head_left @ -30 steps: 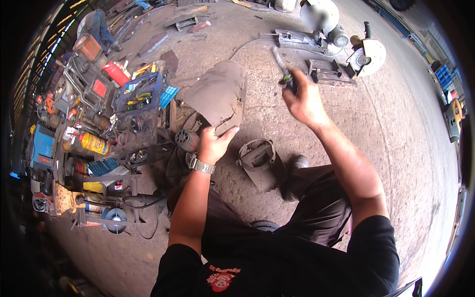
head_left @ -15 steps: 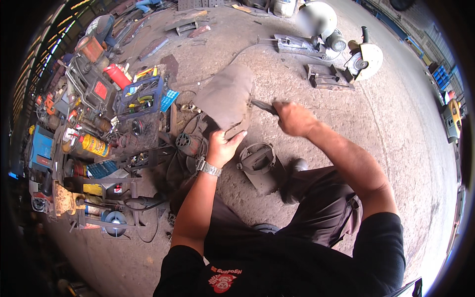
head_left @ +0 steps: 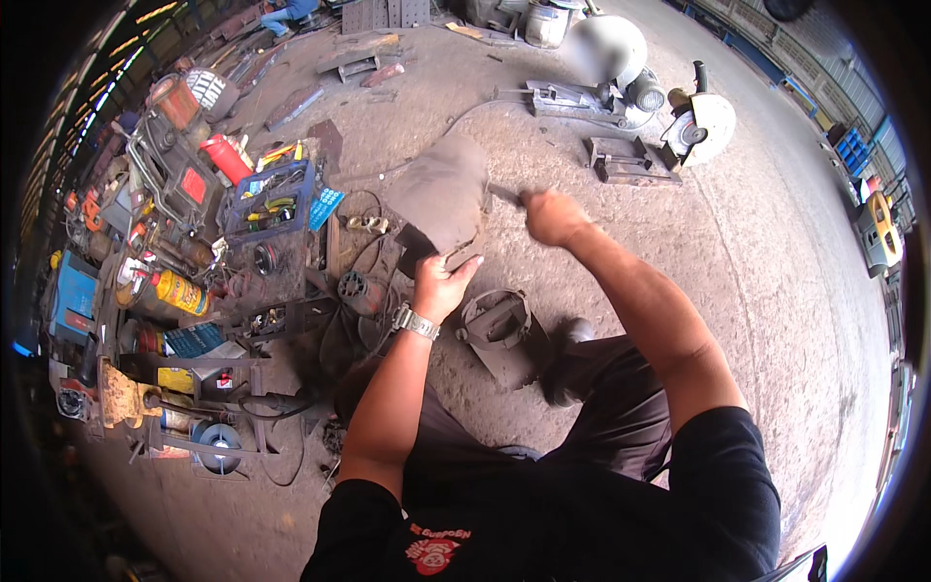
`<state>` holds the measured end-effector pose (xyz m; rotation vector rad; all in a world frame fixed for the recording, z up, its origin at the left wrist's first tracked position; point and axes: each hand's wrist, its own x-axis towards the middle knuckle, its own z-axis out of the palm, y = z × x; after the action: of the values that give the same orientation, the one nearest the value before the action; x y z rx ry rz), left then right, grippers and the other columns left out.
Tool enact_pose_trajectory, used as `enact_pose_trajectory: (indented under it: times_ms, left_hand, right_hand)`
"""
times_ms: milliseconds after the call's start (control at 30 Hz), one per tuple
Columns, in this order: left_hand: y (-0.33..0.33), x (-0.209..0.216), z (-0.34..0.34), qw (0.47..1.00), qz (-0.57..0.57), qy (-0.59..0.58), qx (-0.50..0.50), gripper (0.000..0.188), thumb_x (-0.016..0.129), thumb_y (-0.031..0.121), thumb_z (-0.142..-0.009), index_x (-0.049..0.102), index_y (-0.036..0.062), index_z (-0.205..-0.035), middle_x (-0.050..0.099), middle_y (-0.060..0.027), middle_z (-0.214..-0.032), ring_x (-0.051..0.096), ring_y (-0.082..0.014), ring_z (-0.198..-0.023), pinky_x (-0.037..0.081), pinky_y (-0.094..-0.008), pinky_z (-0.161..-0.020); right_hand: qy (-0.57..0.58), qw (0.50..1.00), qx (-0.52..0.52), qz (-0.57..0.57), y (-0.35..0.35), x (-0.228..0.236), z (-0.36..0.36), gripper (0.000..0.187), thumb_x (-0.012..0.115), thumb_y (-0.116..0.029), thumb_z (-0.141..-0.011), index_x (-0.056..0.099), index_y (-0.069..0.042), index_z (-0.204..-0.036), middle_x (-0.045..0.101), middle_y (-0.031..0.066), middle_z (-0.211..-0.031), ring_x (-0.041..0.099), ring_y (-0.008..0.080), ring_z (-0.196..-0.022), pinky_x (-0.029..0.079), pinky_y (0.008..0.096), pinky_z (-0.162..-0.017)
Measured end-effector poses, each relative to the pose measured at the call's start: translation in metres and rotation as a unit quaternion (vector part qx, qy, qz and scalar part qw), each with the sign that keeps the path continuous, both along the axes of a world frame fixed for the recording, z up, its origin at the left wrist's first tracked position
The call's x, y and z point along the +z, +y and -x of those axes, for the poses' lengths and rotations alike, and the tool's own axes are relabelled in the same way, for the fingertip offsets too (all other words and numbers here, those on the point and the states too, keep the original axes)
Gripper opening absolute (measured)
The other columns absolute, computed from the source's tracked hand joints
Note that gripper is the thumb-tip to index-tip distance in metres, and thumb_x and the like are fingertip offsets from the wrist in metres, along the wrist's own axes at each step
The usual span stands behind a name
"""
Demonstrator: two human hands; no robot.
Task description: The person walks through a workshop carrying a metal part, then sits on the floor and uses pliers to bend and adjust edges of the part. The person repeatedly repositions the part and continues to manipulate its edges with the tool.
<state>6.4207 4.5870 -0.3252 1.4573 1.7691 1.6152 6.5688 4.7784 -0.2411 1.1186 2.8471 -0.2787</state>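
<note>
My left hand (head_left: 441,288), with a metal watch on the wrist, grips the lower edge of a curved grey sheet (head_left: 441,189). The sheet is held up in front of me, above the floor, with a darker flap at its lower left. My right hand (head_left: 558,217) is closed round a dark, flat, narrow tool (head_left: 506,194); its exact kind is unclear. The tool's tip points left, close to the sheet's right edge; whether it touches cannot be told. Below my hands, a dark welding mask (head_left: 504,339) with a headband lies on the floor by my shoe.
On the left stand a blue toolbox (head_left: 267,199), a red bottle (head_left: 225,158), a yellow bottle (head_left: 181,291) and a grinder-like motor (head_left: 361,291). Two cut-off saws (head_left: 698,126) stand at the far right. A cable (head_left: 465,118) crosses the floor. A person (head_left: 288,12) is at the far left.
The right hand and its tool have shifted slightly left and up along the sheet's edge. The sheet has stayed nearly in place in the left hand. The whole view has turned a little.
</note>
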Motion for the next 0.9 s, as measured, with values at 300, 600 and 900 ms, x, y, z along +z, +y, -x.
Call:
enact_pose_trajectory:
  times_ms: [300,600,900]
  left_hand:
    - [0.011,-0.002,-0.002,0.999,-0.031,0.015,0.019,0.024,0.076,0.018,-0.087,0.074,0.001,-0.104,0.075,-0.0183,-0.094,0.075,-0.0276,-0.084,0.056,-0.0358,-0.074]
    - [0.014,-0.013,-0.027,0.99,-0.058,0.125,0.041,0.027,0.075,0.021,-0.085,0.072,-0.0009,-0.1,0.071,-0.0224,-0.095,0.069,-0.0421,-0.086,0.056,-0.0457,-0.076]
    - [0.023,-0.018,-0.047,0.988,-0.061,0.137,0.031,0.026,0.075,0.02,-0.085,0.071,-0.0025,-0.098,0.07,-0.0231,-0.093,0.068,-0.0418,-0.085,0.056,-0.0454,-0.076]
  right_hand:
    - [0.319,0.931,-0.137,0.11,0.001,0.004,-0.013,0.059,0.057,-0.016,-0.084,0.049,0.002,-0.139,0.065,0.0315,-0.118,0.061,0.0436,-0.117,0.049,0.0448,-0.103]
    - [0.254,0.963,-0.078,0.043,-0.059,-0.026,-0.037,0.076,0.064,-0.018,-0.081,0.037,0.005,-0.148,0.058,0.0361,-0.128,0.058,0.0476,-0.121,0.047,0.0467,-0.105]
    - [0.471,0.86,-0.184,-0.064,-0.064,-0.004,-0.053,0.072,0.064,-0.015,-0.085,0.037,0.005,-0.148,0.054,0.0389,-0.127,0.06,0.0505,-0.112,0.048,0.0492,-0.101]
